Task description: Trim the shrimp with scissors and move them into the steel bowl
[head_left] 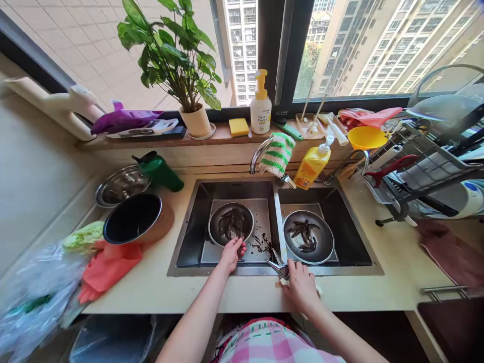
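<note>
We stand over a double sink, our left hand (pixel 233 252) at the near edge of the left pan (pixel 248 214), its thumb and fingers pinched around a dark piece (pixel 240 255); our right hand (pixel 301 283) is wrapped about the handles of the scissors (pixel 281 270), whose blades stand apart over the sink's front rim, pointing towards the left basin (pixel 196 224). The left pan sits in that basin and holds a heap of dark, shrimp-like pieces (pixel 231 222); beside it, on the basin floor, lie dark scraps (pixel 261 243); in the right basin (pixel 352 239) we have the right pan (pixel 324 244), with a smaller cluster (pixel 303 229) of similar pieces. Behind the divider a striped cloth (pixel 279 152) is draped over the faucet (pixel 257 155), and a yellow bottle (pixel 312 167) stands tilted near it; to our left, red gloves (pixel 109 267) lie just beside a dark-lined pot (pixel 164 222).
</note>
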`<action>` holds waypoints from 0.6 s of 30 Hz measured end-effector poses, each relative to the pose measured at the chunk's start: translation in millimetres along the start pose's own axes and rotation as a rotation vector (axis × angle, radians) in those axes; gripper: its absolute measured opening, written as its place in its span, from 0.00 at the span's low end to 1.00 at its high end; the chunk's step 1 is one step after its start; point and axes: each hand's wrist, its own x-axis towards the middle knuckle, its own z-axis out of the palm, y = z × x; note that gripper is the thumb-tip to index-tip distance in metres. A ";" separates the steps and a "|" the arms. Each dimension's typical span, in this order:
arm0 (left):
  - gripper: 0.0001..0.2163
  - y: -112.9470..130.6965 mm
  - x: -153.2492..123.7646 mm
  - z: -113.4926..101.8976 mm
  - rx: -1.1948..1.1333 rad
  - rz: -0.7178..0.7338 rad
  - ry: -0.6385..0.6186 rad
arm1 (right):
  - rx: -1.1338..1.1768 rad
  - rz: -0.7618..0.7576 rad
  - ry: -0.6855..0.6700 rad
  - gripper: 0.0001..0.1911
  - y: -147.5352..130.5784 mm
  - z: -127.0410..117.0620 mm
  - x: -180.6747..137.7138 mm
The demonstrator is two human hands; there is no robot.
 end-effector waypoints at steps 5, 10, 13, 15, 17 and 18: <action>0.12 -7.8 -6.3 12.4 0.098 -0.076 -0.107 | -0.046 0.030 0.033 0.28 -17.6 6.4 5.8; 0.15 2.1 -14.6 4.2 0.250 -0.076 -0.183 | -0.007 0.022 0.071 0.30 -42.1 5.3 22.8; 0.15 23.5 -16.9 -10.0 0.347 -0.023 -0.200 | 0.160 0.073 0.062 0.29 -53.4 -11.3 42.9; 0.15 42.0 -16.6 -19.6 0.415 0.029 -0.215 | 0.416 0.079 0.023 0.28 -59.4 -23.9 58.1; 0.16 60.9 -15.2 -27.0 0.483 0.081 -0.236 | 0.758 0.071 -0.058 0.25 -66.0 -31.6 71.0; 0.16 69.6 -14.3 -29.5 0.512 0.105 -0.246 | 0.944 0.071 -0.116 0.23 -69.7 -32.5 75.7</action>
